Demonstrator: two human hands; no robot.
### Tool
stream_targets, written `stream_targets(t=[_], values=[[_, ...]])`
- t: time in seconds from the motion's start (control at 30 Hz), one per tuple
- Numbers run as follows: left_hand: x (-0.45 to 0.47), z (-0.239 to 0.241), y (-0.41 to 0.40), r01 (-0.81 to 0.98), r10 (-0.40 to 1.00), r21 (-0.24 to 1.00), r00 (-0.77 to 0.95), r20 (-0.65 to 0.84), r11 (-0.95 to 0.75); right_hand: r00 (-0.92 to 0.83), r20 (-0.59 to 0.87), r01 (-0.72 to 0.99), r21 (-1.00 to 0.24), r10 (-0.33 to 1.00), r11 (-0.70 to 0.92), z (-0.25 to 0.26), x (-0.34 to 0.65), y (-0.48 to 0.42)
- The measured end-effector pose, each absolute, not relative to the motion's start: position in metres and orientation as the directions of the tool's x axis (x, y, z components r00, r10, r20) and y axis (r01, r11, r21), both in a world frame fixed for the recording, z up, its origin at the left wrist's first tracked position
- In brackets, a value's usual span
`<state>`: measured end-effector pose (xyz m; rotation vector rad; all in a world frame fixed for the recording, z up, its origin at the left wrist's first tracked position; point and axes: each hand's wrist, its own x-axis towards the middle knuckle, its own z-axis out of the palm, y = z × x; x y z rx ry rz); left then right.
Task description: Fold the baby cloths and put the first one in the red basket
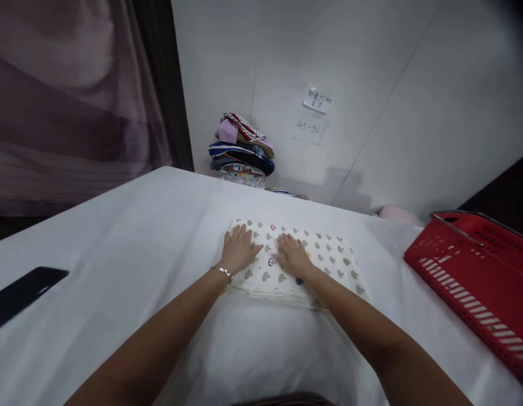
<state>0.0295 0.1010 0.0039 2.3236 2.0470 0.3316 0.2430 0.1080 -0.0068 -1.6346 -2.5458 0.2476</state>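
Note:
A folded white cloth (329,256) printed with small grey and coloured shapes lies in the middle of the white-covered table (130,225). My left hand (238,250) rests flat on the cloth's left part, fingers stretched out, with a silver bracelet at the wrist. My right hand (292,255) lies flat beside it near the cloth's centre, fingers also spread. Both palms press down on the fabric and neither hand holds anything.
A red plastic basket (477,270) with a metal handle stands at the right edge. A stack of folded clothes (242,149) sits at the back against the wall. A dark flat object (20,293) lies at the left. Two paper notes (312,115) hang on the wall.

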Motion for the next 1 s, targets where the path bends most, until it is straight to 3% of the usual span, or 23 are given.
stream_targets(t=[0.17, 0.37, 0.57, 0.8, 1.0], values=[[0.031, -0.013, 0.132, 0.987, 0.997, 0.146, 0.058, 0.054, -0.065, -0.362, 0.003, 0.919, -0.164, 0.932, 0.358, -0.006, 0.236, 0.147], [0.026, -0.026, 0.134, 0.988, 0.995, 0.137, 0.058, 0.082, -0.068, -0.341, 0.004, 0.929, -0.151, 0.94, 0.338, -0.023, 0.244, 0.155], [0.028, -0.018, 0.134, 0.988, 0.997, 0.143, 0.051, 0.061, -0.059, -0.362, -0.069, 0.912, -0.234, 0.93, 0.337, -0.003, 0.259, 0.157], [0.028, -0.019, 0.137, 0.986, 0.997, 0.153, 0.063, 0.053, -0.07, -0.159, -0.062, 0.979, -0.136, 0.985, 0.149, -0.009, 0.326, 0.143], [0.029, -0.017, 0.136, 0.987, 0.997, 0.148, 0.057, 0.048, -0.064, -0.18, -0.024, 0.963, -0.208, 0.983, 0.172, -0.012, 0.332, 0.141]])
